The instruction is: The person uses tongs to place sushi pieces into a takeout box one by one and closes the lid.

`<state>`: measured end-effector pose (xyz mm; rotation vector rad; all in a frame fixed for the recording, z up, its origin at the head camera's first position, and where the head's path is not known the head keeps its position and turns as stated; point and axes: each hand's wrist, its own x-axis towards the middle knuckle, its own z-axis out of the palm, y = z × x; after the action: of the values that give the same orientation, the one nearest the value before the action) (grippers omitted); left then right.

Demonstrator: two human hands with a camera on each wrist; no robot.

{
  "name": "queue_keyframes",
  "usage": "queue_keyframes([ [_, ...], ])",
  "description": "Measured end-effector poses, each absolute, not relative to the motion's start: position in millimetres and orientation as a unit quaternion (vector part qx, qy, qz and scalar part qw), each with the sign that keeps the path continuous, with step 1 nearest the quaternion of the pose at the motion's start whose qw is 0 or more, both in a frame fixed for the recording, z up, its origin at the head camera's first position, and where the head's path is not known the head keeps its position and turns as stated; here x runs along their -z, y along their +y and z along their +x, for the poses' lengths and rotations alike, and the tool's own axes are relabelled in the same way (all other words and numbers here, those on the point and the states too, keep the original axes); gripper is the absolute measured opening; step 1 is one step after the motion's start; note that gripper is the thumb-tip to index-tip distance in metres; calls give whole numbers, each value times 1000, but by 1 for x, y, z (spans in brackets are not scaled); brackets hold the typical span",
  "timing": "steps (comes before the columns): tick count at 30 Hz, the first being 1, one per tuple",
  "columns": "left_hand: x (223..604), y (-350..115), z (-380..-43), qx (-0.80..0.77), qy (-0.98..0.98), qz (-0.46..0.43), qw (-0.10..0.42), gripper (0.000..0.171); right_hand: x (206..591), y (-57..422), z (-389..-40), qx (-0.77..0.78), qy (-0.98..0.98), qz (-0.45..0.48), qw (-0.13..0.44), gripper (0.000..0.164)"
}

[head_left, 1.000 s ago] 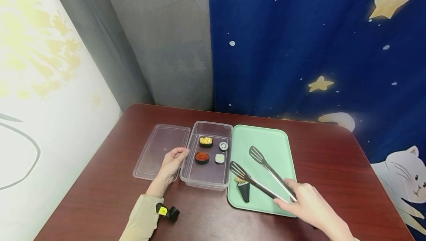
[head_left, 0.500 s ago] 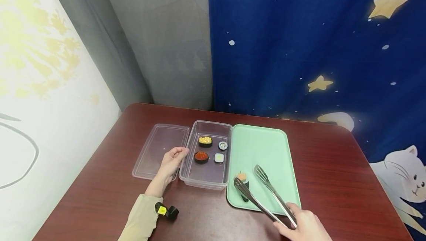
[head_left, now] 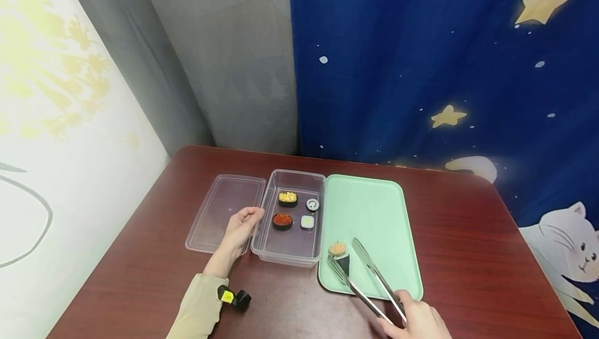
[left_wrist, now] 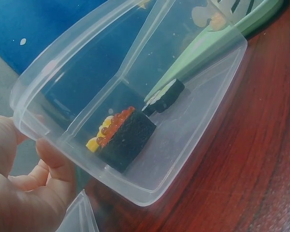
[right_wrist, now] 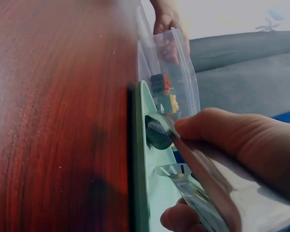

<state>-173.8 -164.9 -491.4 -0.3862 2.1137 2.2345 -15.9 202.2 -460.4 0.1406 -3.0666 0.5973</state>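
Note:
My left hand [head_left: 241, 230] pinches the left rim of a clear plastic food container [head_left: 290, 250]. Inside it sit a corn-topped sushi [head_left: 288, 199], a red roe sushi [head_left: 282, 221], a round sushi roll [head_left: 312, 205] and a squarish white piece [head_left: 307, 222]. With my right hand [head_left: 415, 323] I hold metal tongs [head_left: 381, 283], their arms spread over the green tray [head_left: 369, 204]. A dark cone-shaped hand roll [head_left: 344, 263] with an orange top lies between the tong heads, partly covered by the left one. Contact between tongs and roll is unclear.
A clear lid [head_left: 224, 209] lies left of the container, partly under my left hand. The tray stands against the container's right side. All rest on a dark red wooden table [head_left: 458, 245], with curtains [head_left: 355, 68] behind it.
My right hand has drawn back toward the table's near edge. The tong heads have come down and around the hand roll. My left hand stays at the container rim.

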Motion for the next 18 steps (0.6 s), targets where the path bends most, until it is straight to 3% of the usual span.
queue_keyframes([
  [7,488,-165,-172,-719,684,-124,29,16,462,192,-11,-188,-982,21,-10,42],
  [18,490,-166,-173,-723,680,-124,26,14,473,183,-7,-203,-978,39,30,35],
])
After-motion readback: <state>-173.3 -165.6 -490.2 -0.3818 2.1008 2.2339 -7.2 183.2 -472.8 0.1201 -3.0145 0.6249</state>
